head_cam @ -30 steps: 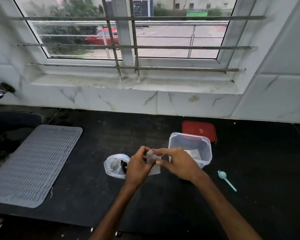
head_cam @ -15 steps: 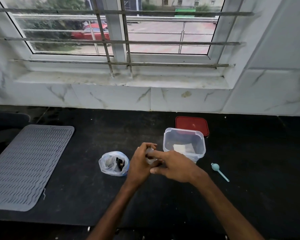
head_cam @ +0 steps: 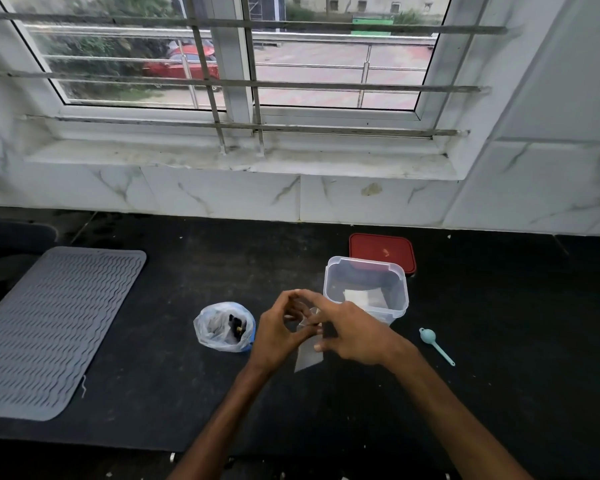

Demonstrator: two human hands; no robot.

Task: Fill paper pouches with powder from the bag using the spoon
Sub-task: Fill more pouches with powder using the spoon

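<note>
A small pale paper pouch (head_cam: pixel 308 355) hangs between both hands above the black counter. My left hand (head_cam: pixel 278 332) pinches its top edge with thumb and fingers. My right hand (head_cam: pixel 349 332) holds the same top edge from the right. The clear plastic bag (head_cam: pixel 224 327) with powder and dark contents sits just left of my left hand. The light blue spoon (head_cam: pixel 435 344) lies on the counter to the right, untouched. The upper part of the pouch is hidden by my fingers.
A clear plastic tub (head_cam: pixel 366 296) with white pouches inside stands behind my right hand. Its red lid (head_cam: pixel 381 251) lies flat behind it. A grey ribbed mat (head_cam: pixel 49 327) covers the counter's left side. A white tiled wall and window sill run along the back.
The pouch now hangs lower below my hands, with its bottom showing. Both hands stayed together over the same spot. The camera view shifted slightly.
</note>
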